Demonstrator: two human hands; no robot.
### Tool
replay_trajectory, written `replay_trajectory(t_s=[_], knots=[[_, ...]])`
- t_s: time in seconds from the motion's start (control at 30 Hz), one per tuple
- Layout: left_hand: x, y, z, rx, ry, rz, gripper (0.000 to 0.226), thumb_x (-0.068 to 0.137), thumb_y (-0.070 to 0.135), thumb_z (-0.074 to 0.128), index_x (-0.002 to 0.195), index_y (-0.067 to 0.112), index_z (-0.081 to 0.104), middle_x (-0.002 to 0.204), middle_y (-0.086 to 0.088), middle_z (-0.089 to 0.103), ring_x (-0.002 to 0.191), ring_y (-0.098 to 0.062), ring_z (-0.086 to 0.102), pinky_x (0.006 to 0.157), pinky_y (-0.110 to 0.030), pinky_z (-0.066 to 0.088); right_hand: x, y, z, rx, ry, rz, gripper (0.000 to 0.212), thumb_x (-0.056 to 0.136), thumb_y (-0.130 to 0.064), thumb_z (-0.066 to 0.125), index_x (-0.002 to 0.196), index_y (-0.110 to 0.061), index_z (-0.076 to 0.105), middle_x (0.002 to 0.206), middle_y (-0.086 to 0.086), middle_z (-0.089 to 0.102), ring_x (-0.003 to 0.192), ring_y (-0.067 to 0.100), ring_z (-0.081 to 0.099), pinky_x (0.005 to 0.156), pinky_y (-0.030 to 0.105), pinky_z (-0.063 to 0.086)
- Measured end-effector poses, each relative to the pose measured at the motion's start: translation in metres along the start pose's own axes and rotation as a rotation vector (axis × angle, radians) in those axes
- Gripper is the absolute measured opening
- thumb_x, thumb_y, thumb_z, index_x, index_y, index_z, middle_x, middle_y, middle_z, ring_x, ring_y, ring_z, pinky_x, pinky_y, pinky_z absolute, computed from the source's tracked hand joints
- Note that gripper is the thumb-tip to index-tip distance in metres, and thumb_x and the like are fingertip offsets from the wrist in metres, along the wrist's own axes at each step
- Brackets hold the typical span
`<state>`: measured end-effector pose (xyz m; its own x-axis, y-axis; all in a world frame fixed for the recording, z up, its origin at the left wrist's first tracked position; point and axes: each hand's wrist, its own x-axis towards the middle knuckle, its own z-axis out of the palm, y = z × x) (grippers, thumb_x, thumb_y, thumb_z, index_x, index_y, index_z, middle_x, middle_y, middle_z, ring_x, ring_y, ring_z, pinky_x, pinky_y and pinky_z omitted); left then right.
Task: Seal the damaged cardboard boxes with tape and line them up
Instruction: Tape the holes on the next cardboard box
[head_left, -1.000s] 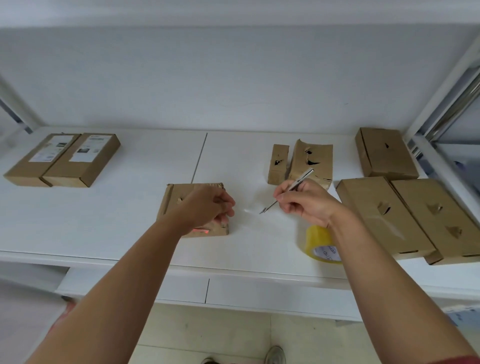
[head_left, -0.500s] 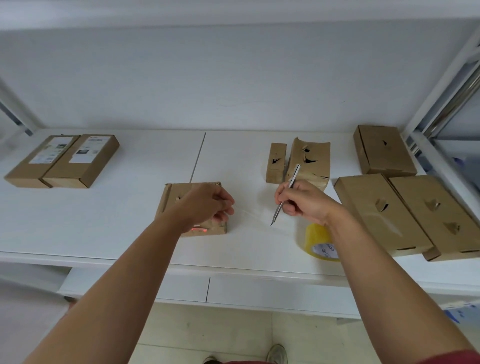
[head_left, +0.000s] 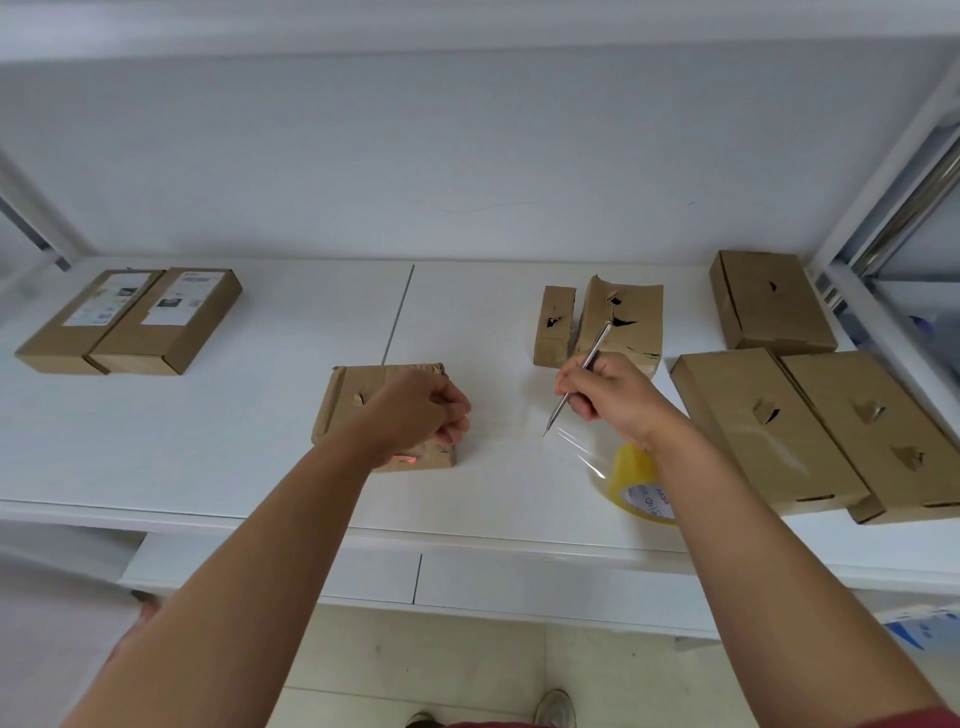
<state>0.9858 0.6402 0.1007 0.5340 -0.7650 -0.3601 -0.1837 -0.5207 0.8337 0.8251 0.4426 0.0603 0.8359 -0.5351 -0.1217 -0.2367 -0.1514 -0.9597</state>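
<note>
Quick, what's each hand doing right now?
Left hand: fingers curled, pinching the clear tape strip over the torn brown cardboard box.
Right hand: gripping a thin metal blade.

boxes (head_left: 763, 426): matt brown cardboard, torn rough | tape strip (head_left: 582, 447): clear glossy film | tape roll (head_left: 636, 480): yellowish, shiny | blade tool (head_left: 576, 384): thin bright metal | table (head_left: 208, 441): smooth white

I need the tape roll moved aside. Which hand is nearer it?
Right. The right hand, holding a thin knife, hovers just above-left of the tape roll; the left hand rests on the torn box, farther left.
</note>
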Motion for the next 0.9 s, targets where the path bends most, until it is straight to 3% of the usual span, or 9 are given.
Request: replay_trajectory(t_s=[0.2,0.33,0.47,0.6,0.77,0.9], knots=[[0.007,-0.002,0.000,0.040,0.020,0.026,0.012,0.097,-0.002,0.054,0.092,0.000,0.065,0.072,-0.006,0.069,0.052,-0.006,0.062,0.055,-0.017,0.051,-0.003,-0.001,-0.005,0.044,-0.001,-0.007,0.016,0.075,-0.025,0.055,0.063,-0.021,0.064,0.049,0.003,0.047,0.049,0.011,0.038,0.050,0.015,0.035],[0.009,0.000,0.001,0.085,0.015,0.028,0.016,0.096,-0.002,0.054,0.088,0.004,0.066,0.070,-0.003,0.070,0.056,-0.009,0.063,0.060,-0.022,0.053,-0.006,0.001,-0.008,0.049,-0.036,-0.014,0.018,0.078,-0.021,0.057,0.066,-0.008,0.061,0.050,0.005,0.048,0.050,0.012,0.039,0.050,0.015,0.037],[0.008,-0.003,-0.022,0.302,0.239,0.048,0.026,0.088,-0.003,0.049,0.075,0.013,0.064,0.068,0.001,0.066,0.065,-0.018,0.062,0.070,-0.033,0.052,-0.005,0.002,-0.010,-0.113,0.042,-0.059,0.031,0.089,-0.014,0.055,0.058,-0.016,0.060,0.056,0.003,0.052,0.056,0.012,0.045,0.057,0.022,0.040],[0.001,-0.007,-0.059,0.261,0.285,0.021,0.023,0.091,-0.003,0.051,0.082,0.011,0.067,0.065,-0.003,0.070,0.059,-0.010,0.064,0.068,-0.028,0.052,-0.002,0.002,-0.018,0.146,0.159,-0.046,0.024,0.093,-0.012,0.056,0.072,-0.016,0.067,0.056,0.005,0.055,0.055,0.012,0.048,0.052,0.021,0.040],[-0.002,-0.003,-0.057,0.176,0.278,0.053,0.017,0.095,-0.001,0.053,0.088,0.007,0.067,0.075,-0.007,0.072,0.062,-0.014,0.063,0.068,-0.028,0.054,0.008,0.005,0.003,-0.216,0.046,-0.013,0.017,0.092,-0.021,0.056,0.082,-0.012,0.067,0.072,0.007,0.067,0.069,0.012,0.059,0.070,0.031,0.045],[-0.004,-0.004,-0.052,0.163,0.257,0.057,0.017,0.095,0.001,0.052,0.090,0.008,0.067,0.078,-0.005,0.072,0.063,-0.012,0.061,0.064,-0.023,0.051,0.004,0.006,0.017,-0.403,-0.021,-0.066,0.018,0.097,-0.030,0.052,0.082,-0.029,0.063,0.077,0.001,0.067,0.074,0.021,0.062,0.067,0.033,0.046]])
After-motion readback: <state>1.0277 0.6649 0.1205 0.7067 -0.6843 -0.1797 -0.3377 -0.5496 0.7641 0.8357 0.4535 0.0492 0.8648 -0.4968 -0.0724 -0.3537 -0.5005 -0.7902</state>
